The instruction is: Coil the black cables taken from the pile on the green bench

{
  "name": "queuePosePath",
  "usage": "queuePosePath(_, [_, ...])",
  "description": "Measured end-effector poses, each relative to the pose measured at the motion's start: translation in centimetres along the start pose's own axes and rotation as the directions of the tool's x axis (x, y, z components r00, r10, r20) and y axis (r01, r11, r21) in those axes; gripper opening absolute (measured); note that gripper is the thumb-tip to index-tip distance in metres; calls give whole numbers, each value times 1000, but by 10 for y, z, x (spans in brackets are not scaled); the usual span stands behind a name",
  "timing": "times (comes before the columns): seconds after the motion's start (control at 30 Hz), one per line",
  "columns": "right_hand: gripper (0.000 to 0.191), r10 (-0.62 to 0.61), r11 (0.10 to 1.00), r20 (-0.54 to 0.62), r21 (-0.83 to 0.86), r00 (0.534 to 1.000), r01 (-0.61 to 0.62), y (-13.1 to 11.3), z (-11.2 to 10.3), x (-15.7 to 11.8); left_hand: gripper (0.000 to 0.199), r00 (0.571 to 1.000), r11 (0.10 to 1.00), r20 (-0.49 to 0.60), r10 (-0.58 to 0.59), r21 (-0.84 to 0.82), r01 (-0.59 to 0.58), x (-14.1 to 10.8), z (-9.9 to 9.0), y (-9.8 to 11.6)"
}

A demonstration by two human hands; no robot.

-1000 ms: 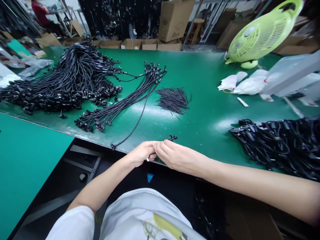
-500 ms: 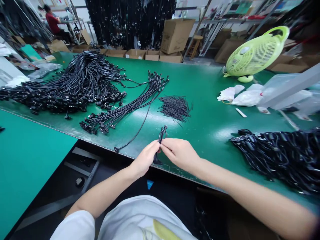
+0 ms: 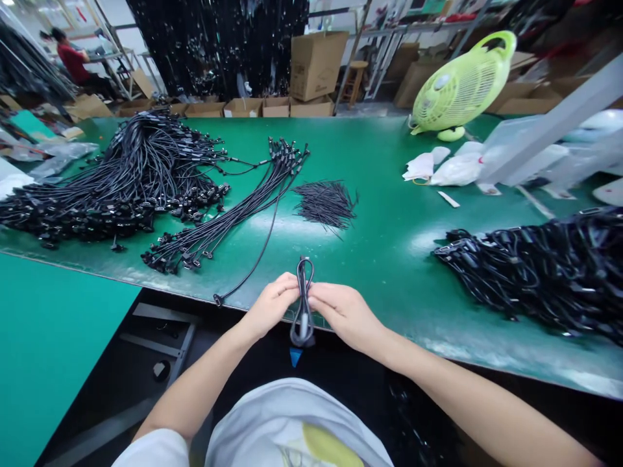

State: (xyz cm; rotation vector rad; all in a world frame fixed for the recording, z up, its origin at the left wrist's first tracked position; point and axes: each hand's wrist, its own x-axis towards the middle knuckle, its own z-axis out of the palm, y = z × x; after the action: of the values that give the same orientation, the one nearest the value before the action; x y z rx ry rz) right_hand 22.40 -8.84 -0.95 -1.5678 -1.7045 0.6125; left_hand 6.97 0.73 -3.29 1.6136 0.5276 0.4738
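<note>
A black cable folded into a narrow looped bundle point(image 3: 304, 318) is upright at the table's front edge, pinched at its middle. My left hand point(image 3: 276, 299) grips it from the left and my right hand point(image 3: 341, 310) from the right, fingers closed. Whether a tie is between the fingertips is too small to tell. Beyond the hands lies a pile of short thin black ties point(image 3: 326, 204). Left of that, a bunch of straight black cables point(image 3: 233, 217) is spread diagonally, with one single cable point(image 3: 265, 250) curving toward the front edge.
A large heap of black cables point(image 3: 141, 162) covers the left of the green table point(image 3: 379, 259). Bundled cables point(image 3: 540, 272) lie at the right. A green fan point(image 3: 462, 84), white bags point(image 3: 457, 170) and a slanted grey bar point(image 3: 549, 123) stand farther back. A person sits far left.
The cable bundle has turned so its loops now face the camera, and both hands have shifted slightly down with it. The whole view has moved a little to the right.
</note>
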Motion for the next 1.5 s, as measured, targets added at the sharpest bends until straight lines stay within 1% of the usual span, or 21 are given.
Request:
queuePosePath(0.1, [36,44,992,135,112,990,-59,-2,3,-3,37,999,970,10,-33,-241,35,-4,-1,12])
queuePosePath(0.2, [39,68,986,206,133,976,-97,4,1,-4,52,999,990,53,8,-139,-1,-14,1,24])
queuePosePath(0.23, [39,55,994,184,84,981,-71,5,0,-4,48,999,998,29,23,-60,-21,-17,3,25])
queuePosePath(0.3, [35,3,996,67,-90,998,3,7,-1,-7,28,992,998,-118,38,47,-33,-20,10,22])
queuePosePath(0.37, [31,-67,963,-58,-265,996,49,5,-1,-10,41,976,1000,-218,3,-23,-8,-21,18,15])
queuePosePath(0.43, [31,-93,955,-119,-292,989,55,2,0,-11,50,987,985,-146,-62,-167,37,-20,25,7])
queuePosePath(0.5, [31,-18,995,-126,-101,992,6,0,2,-12,43,995,977,-64,-70,-206,56,-19,32,2])
queuePosePath(0.57, [33,150,952,-46,277,988,-132,2,5,-11,41,996,991,-85,-26,-134,15,-20,36,2])
queuePosePath(0.63, [38,288,723,158,611,944,-323,8,8,-11,39,994,997,-110,15,-80,-24,-20,39,4])
queuePosePath(0.7, [45,302,493,374,727,877,-479,15,8,-11,36,996,992,-91,14,-125,-26,-18,41,5])
queuePosePath(0.73, [48,287,451,443,720,849,-528,19,7,-11,34,997,982,-78,-5,-189,-10,-17,42,6])
queuePosePath(0.77, [50,280,474,472,689,836,-547,22,4,-11,34,997,962,-72,-35,-272,14,-14,41,6])
queuePosePath(0.83, [51,302,654,396,576,868,-490,26,-5,-13,35,989,888,-79,-123,-453,74,-9,39,6])
queuePosePath(0.93, [38,308,902,26,311,951,-301,24,-18,-17,34,961,770,-115,-252,-625,127,-1,36,7])
queuePosePath(1.0, [28,254,958,-195,186,948,-218,20,-19,-21,30,947,726,-112,-301,-671,151,3,35,8])
queuePosePath(1.07, [23,168,984,-289,104,942,-144,16,-11,-25,31,944,698,-96,-315,-697,162,7,39,7])
queuePosePath(1.2, [53,47,999,-246,34,968,-40,14,14,-24,39,948,739,-143,-285,-662,122,13,53,1])
queuePosePath(1.27, [61,92,990,-250,125,964,-62,17,19,-19,38,949,789,-146,-279,-598,140,15,60,-2])
queuePosePath(1.33, [56,188,955,-262,273,947,-114,20,14,-12,40,956,821,-60,-287,-529,213,14,66,-3])
queuePosePath(1.43, [41,329,833,-214,524,920,-176,21,0,-5,42,958,829,109,-265,-482,284,12,70,-1])
queuePosePath(1.5, [41,390,672,-140,719,910,-177,21,-7,-3,41,956,804,168,-241,-517,294,11,70,2])
